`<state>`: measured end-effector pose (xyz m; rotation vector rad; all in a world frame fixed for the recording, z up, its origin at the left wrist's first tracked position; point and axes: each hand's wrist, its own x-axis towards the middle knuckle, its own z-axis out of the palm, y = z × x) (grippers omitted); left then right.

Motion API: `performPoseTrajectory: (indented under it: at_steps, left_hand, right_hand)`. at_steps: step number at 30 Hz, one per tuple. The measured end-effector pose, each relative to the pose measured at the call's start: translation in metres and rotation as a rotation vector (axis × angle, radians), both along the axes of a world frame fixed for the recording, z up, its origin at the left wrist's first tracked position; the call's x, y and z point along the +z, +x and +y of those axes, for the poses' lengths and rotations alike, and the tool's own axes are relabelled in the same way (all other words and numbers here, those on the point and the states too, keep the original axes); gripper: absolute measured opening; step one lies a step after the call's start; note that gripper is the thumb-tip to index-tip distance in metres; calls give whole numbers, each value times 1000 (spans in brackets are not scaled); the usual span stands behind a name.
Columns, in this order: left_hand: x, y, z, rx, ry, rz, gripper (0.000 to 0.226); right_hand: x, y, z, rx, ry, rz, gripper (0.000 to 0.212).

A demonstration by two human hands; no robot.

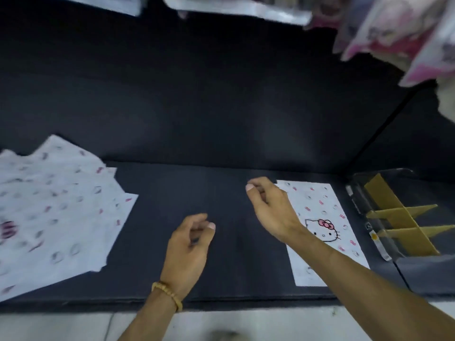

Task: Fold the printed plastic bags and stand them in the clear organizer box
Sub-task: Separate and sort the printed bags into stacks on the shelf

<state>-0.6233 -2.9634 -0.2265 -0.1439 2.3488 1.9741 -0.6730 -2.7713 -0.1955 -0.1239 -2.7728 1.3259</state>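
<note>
Printed bags: loose pile [56, 205] at left of dark table [197, 119]; one folded bag [327, 217] lies flat under right hand [268, 207]. Clear organizer box [384, 217] far right. Left hand [189, 244] hovers; both grips loosely curled, holding nothing.

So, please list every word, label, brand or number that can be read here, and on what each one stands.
No text can be read.
Folded bag: a cat face with a pink bow and small bows, no words.
Pile of bags: prints blurred.
Clear box: small stickers on its wall, too small to read.
</note>
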Motion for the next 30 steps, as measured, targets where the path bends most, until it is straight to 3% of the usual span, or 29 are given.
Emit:
performPoseTrajectory:
  at_steps: [6, 9, 22, 30]
  left_hand:
    - [32, 35, -131, 287, 64, -6, 14]
    - [32, 51, -199, 412, 73, -23, 13]
    - [-31, 73, -457, 771, -142, -144, 23]
    - [-70, 13, -529, 712, -318, -229, 53]
  right_hand:
    - [22, -1, -137, 98, -155, 14, 13]
    - [14, -1, -207, 132, -220, 10, 18]
    - [-42, -39, -456, 286, -274, -135, 12]
    - [-101, -92, -545, 477, 99, -171, 80]
